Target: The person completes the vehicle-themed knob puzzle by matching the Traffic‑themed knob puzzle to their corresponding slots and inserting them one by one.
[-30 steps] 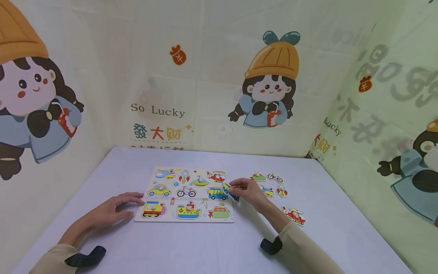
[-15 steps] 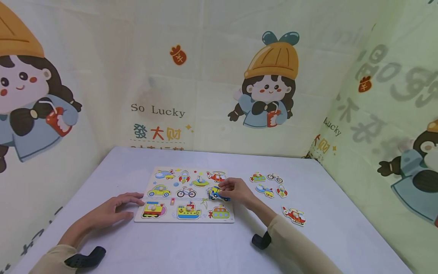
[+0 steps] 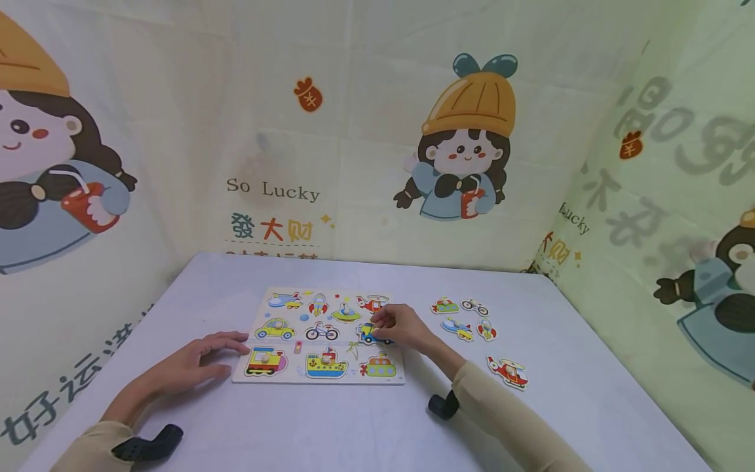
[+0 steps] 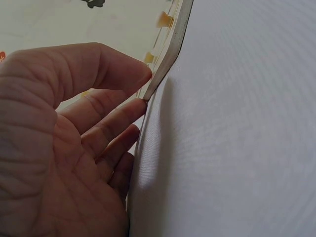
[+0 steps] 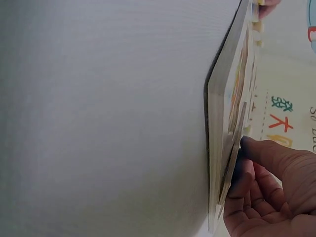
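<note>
- The left hand rests toward the desk's left edge, its fingers parted and lightly bent, tips at the board's left side; they pinch nothing in plain sight — a touch that probably serves to keep the board from sliding.
- The board lies flat, left of the desk's middle, its long side roughly along the desk's far edge; so placed, both hands reach it easily.
- On it the train piece, car piece, boat piece and saucer piece lie over their own pictures, knobs upward; a raised knob presumably gives something to grip on so thin a piece.
- The right hand pinches the blue vehicle piece by its knob, between thumb and fingers; the piece is slightly tilted over the board's right side, covering most of the bus picture — held from above, its rim stays free.
- Toward the desk's right edge lie the submarine piece, airplane piece, bicycle piece and rocket piece, with the helicopter piece closer to the near edge; spaced apart, each can be picked up singly.
</note>
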A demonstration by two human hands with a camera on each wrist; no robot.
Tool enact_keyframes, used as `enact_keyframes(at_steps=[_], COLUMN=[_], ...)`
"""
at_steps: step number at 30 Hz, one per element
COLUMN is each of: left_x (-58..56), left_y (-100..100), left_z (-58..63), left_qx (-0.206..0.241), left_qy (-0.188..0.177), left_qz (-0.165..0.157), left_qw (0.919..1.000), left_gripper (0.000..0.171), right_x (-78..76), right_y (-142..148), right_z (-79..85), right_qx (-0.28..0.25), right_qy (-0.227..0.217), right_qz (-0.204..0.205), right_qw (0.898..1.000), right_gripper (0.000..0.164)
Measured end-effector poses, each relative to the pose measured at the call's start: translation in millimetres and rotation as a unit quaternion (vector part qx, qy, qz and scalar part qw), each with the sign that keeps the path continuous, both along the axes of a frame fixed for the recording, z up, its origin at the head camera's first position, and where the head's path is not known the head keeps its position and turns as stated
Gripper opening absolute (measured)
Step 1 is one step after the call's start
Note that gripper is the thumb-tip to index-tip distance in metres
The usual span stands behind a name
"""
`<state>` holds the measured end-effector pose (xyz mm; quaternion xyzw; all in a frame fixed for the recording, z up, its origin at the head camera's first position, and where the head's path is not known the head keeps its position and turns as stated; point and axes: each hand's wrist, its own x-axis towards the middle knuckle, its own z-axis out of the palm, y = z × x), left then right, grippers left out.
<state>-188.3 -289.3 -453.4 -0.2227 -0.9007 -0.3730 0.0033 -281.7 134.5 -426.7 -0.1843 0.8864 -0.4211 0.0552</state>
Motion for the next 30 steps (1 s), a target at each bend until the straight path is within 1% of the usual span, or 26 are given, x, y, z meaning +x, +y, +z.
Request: enact_keyframes(at_steps=[7, 11, 15, 18, 22, 25, 30], left_x=[1.6, 1.7, 1.9, 1.7, 1.4, 1.3, 0.5], left_y=[1, 1, 2, 1, 0, 0, 0], left_z=[3.1, 3.0, 1.6, 0.4, -1.8, -2.8, -0.3], left_qx=[0.001, 0.0, -0.004, -0.004, -0.004, -0.005, -0.008], left_qy=[0.004, 0.003, 0.0, 0.001, 0.0, -0.003, -0.002], left_qz=[0.002, 0.0, 0.0, 0.002, 0.002, 0.0, -0.002], left_qw=[1.0, 1.0, 1.0, 1.0, 1.0, 1.0, 1.0], left_gripper=[0.029, 0.029, 0.029, 0.028, 0.028, 0.028, 0.029], right_x=[0.9, 0.1, 0.6, 1.2, 2.9, 5.0, 7.5], right_y=[-2, -2, -3, -5, -6, -4, 5], right_z=[3.3, 1.3, -1.7, -2.4, -2.8, -3.0, -1.6], right_qx=[0.005, 0.008, 0.027, 0.043, 0.055, 0.05, 0.002], right_qy=[0.004, 0.008, 0.023, 0.039, 0.045, 0.041, 0.032], right_qz=[0.012, 0.013, 0.017, 0.027, 0.028, 0.018, -0.006], right_qw=[1.0, 1.0, 0.999, 0.998, 0.997, 0.998, 0.999], right_gripper=[0.019, 0.018, 0.016, 0.014, 0.013, 0.016, 0.023])
